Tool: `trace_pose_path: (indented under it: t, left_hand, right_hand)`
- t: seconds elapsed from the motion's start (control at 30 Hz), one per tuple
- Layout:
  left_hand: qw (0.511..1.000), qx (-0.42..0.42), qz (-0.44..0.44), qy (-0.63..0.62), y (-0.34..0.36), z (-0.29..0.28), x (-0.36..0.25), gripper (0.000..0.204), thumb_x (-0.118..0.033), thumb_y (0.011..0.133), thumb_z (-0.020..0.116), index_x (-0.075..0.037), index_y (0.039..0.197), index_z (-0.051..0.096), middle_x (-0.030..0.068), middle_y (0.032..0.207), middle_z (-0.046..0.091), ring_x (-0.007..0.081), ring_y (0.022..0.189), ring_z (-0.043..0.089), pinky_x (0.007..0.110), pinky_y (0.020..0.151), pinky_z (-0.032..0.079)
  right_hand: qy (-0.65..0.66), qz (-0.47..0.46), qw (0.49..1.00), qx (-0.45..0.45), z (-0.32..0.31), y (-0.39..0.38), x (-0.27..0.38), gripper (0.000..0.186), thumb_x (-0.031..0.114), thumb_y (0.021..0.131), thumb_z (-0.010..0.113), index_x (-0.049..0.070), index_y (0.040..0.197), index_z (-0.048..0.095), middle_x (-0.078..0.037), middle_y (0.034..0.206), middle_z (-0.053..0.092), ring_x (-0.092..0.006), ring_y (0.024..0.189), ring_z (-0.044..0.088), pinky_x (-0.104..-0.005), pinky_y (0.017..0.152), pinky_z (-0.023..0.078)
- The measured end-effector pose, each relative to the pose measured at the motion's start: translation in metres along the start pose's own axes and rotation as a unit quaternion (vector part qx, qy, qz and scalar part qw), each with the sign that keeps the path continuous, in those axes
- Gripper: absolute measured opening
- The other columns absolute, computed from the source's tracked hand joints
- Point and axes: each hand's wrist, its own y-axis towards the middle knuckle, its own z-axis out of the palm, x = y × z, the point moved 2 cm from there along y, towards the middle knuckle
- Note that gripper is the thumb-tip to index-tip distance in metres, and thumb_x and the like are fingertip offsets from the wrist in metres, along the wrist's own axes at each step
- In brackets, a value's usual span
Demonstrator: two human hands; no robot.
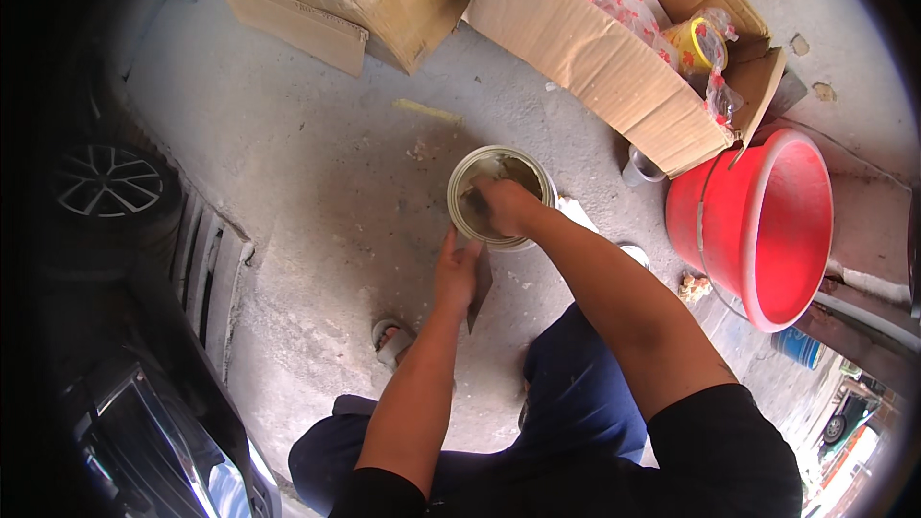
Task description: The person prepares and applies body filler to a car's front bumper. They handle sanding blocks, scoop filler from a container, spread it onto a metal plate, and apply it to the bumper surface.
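Note:
A round metal can [550, 176] with a pale, smeared rim stands on the concrete floor in front of me. My right hand [506, 206] reaches down into it, fingers closed. What those fingers hold is hidden and blurred; greyish matter coats the inside of the can. Just below the can's near side, my left hand [455, 273] grips a thin, dark flat plate [482, 286], tilted on edge with a corner pointing toward me. The left fingertips are at the can's lower rim.
Beyond the can lie two cardboard boxes; the right box [566, 53] holds tins and plastic wrapping, the left box [403, 10] a dark roll. A red bucket [710, 221] lies tipped at right, near a small cup [643, 167]. A car wheel [108, 182] stands at left.

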Motion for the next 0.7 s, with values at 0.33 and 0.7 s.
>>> trace_pose_path:
  t: [0.33,0.7]
  left_hand:
    - [1.000,-0.005,0.016,-0.006,0.006,-0.002,0.012,0.063,-0.029,0.096,0.058,-0.015,0.148,0.027,0.0092,0.086,0.066,0.0126,0.059,0.057,0.027,0.053,0.049]
    - [1.000,-0.010,0.007,-0.017,0.003,0.002,0.007,0.058,-0.025,0.096,0.055,-0.014,0.147,0.029,0.0097,0.085,0.066,0.0133,0.056,0.056,0.027,0.051,0.047]
  right_hand:
    - [0.029,-0.001,1.000,-0.007,-0.002,0.002,-0.001,0.049,0.006,0.076,0.060,0.000,0.123,0.050,-0.026,0.101,0.064,-0.0412,0.098,0.062,-0.0446,0.085,0.049]
    - [0.064,0.014,0.998,-0.004,0.005,0.008,-0.008,0.043,0.019,0.083,0.060,0.001,0.122,0.053,-0.027,0.106,0.063,-0.0411,0.102,0.060,-0.0439,0.087,0.047]
